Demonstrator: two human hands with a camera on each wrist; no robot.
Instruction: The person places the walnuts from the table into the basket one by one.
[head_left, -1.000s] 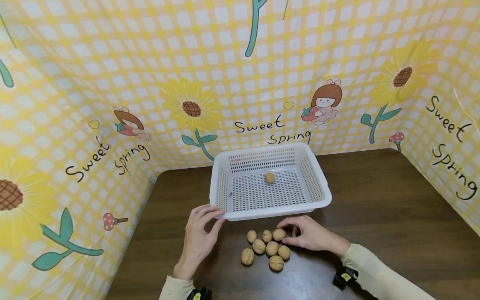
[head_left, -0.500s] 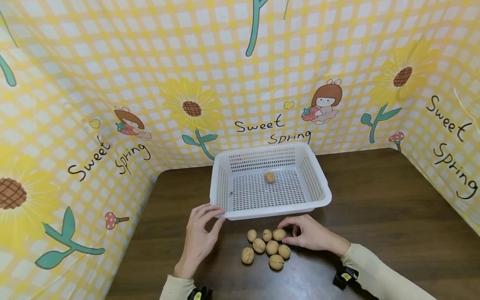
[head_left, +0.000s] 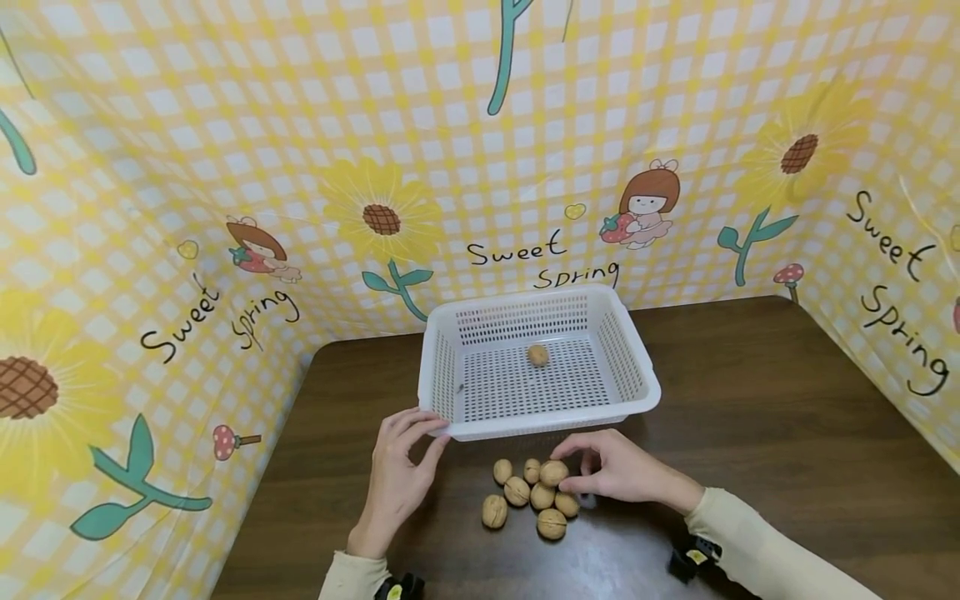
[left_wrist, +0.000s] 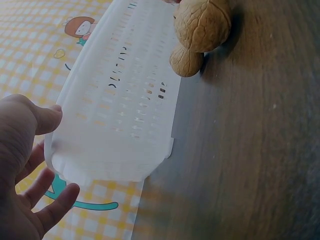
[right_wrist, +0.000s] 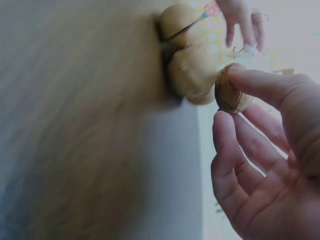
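My right hand (head_left: 618, 468) pinches a walnut (head_left: 554, 473) between thumb and fingertips. The right wrist view shows this walnut (right_wrist: 231, 90) with the thumb on one side and fingertips on the other. Several more walnuts (head_left: 517, 492) lie in a loose cluster on the table, just left of that hand. At the near left corner of a white plastic basket (head_left: 555, 421), my left hand (head_left: 401, 475) grips the rim. In the left wrist view its thumb (left_wrist: 48, 120) rests against the rim, fingers on the other side. One walnut (head_left: 537, 356) sits on the basket's slotted floor.
The dark wooden table (head_left: 750, 400) carries the basket near its back edge. A yellow checked cloth (head_left: 480, 150) with sunflowers and cartoon girls hangs behind the table and along both sides. A dark wrist device (head_left: 693, 557) is on the right wrist.
The pinched walnut has risen slightly and shifted a little left with my right hand, now overlapping its neighbours more. My left hand keeps its hold on the basket rim.
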